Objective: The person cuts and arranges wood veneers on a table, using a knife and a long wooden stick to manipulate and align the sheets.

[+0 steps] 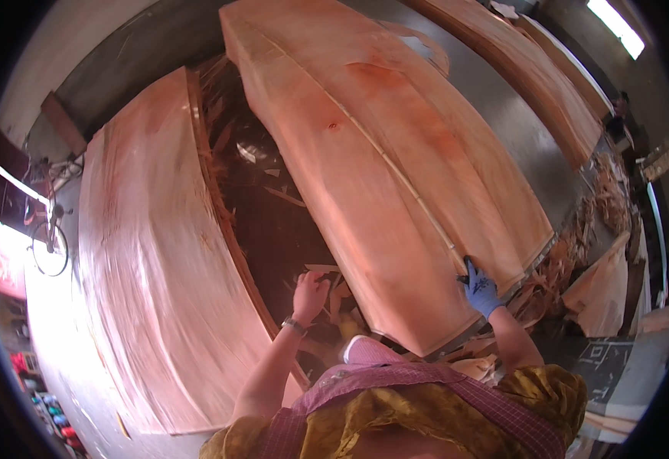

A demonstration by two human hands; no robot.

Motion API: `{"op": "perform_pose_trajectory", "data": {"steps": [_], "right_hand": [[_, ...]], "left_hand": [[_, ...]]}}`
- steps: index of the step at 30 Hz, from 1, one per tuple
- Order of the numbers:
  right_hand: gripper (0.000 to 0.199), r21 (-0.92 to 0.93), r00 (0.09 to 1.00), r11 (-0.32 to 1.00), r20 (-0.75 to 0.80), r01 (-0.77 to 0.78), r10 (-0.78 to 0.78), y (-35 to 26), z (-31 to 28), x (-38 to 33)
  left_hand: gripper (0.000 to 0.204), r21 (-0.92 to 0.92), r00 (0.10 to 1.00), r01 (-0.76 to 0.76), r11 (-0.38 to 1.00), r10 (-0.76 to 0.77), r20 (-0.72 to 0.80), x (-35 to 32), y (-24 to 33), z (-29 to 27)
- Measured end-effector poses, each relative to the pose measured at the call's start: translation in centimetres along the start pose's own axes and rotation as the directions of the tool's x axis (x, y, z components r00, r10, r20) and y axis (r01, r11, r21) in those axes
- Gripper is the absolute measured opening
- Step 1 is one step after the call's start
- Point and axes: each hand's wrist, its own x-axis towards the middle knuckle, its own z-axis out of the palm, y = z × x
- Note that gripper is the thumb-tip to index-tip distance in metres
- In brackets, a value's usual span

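Observation:
My right hand (481, 292), in a blue glove with dark fingertips, grips the near end of a long, thin bamboo stick (396, 170). The stick lies lengthwise along a tall stack of pinkish wood veneer sheets (365, 252) and runs toward its far end. My left hand (311, 297) is bare, with a band at the wrist. It hovers over the gap between two stacks, its fingers loosely bent and slightly apart, holding nothing I can see. Close to it is the edge of the left veneer stack (158, 252).
Torn veneer scraps (556, 279) litter the floor at the right and in the dark gap (273, 222). Another veneer stack (518, 69) lies at the far right beyond a strip of grey floor (495, 99). A bicycle (50, 241) stands at the far left.

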Motion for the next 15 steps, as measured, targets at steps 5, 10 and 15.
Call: {"op": "perform_pose_trajectory", "data": {"steps": [5,10,15], "right_hand": [[0.056,0.119,0.977,0.993,-0.206,-0.021,0.045,-2.7,-0.3,-1.9],[0.051,-0.009,0.935,0.963,-0.242,-0.268,0.258,-6.2,1.9,-2.2],[0.049,0.054,0.804,0.884,-0.394,-0.464,0.445,-10.0,-1.9,1.8]], "left_hand": [[0.031,0.023,0.94,-0.299,0.954,0.29,0.183,13.0,4.1,-3.9],[0.03,0.069,0.911,-0.354,0.933,0.327,0.25,26.3,6.8,-9.7],[0.032,0.209,0.862,-0.441,0.873,0.348,0.369,39.4,11.2,-13.9]]}}
